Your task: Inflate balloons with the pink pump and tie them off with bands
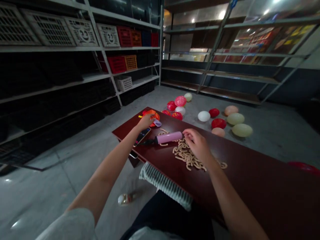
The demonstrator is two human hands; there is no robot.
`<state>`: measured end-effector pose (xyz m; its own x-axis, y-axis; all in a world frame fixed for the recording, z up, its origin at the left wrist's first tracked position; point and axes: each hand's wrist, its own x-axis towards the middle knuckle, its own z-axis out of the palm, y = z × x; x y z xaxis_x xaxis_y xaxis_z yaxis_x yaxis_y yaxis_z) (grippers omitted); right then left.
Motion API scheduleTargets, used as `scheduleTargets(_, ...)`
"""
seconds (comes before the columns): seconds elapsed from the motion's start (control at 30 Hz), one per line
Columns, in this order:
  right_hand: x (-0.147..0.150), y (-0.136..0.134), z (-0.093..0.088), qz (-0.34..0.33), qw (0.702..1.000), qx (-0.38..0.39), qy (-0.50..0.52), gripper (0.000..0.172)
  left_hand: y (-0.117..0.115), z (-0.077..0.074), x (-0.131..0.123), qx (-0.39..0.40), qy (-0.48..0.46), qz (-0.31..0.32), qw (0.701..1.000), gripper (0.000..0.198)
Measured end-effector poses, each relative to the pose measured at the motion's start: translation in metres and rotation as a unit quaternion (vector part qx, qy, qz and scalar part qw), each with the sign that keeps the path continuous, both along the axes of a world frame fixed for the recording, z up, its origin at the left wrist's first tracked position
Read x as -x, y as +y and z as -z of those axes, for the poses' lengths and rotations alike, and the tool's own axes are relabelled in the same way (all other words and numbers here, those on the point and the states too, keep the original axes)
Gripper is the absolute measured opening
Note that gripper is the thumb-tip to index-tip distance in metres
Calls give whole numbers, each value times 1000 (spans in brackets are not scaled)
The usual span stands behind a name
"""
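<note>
A pink balloon pump [169,137] with a black nozzle lies across the dark red table [250,176]. At its right end is my right hand [197,142], fingers curled and closed about the end of the pump. My left hand [146,122] reaches over a crumpled orange-red bag [155,115] at the table's far left end. Its fingers bend down onto the bag, beside a small pale purple piece [157,123]; what they grip is hidden. Below that wrist lies a phone [143,136]. Many beige curled balloons [186,155], uninflated, are heaped by my right hand.
Inflated red, white, pink and pale yellow balloons [235,119] rest on the floor past the table. A striped cloth [165,185] hangs at the near edge. Shelving with plastic crates [82,31] stands left; another rack [240,78] is behind. A small object [124,199] lies on the floor.
</note>
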<state>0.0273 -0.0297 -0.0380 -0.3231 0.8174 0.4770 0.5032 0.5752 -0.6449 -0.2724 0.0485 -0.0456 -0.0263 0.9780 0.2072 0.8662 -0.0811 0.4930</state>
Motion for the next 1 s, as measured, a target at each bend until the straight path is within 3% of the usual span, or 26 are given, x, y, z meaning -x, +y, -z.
scheduleTargets(0.13,36,6,34,-40,991,-50,-116,47,4,15,39,21,-31,-24,999,43)
scheduleTargets(0.3,63,16,57,-67,959,-87,-260,71,20,39,70,14,-47,-64,997,47)
scheduleTargets(0.43,66,19,62,-39,950,-88,-296,62,34,52,88,3,-40,-72,997,55)
scheduleTargets(0.53,62,17,59,-41,943,-98,-314,50,43,56,94,6,-32,-27,999,56)
scheduleTargets(0.67,50,13,55,-31,938,-109,-326,48,53,59,87,15,-10,28,999,54)
scheduleTargets(0.8,32,11,56,-10,949,-104,-299,46,55,58,64,12,7,67,998,34)
scheduleTargets(0.87,20,10,55,3,957,-97,-273,44,52,53,48,0,5,85,996,27)
scheduleTargets(1.0,-8,9,51,33,972,-80,-217,44,37,37,8,-33,-7,147,989,33)
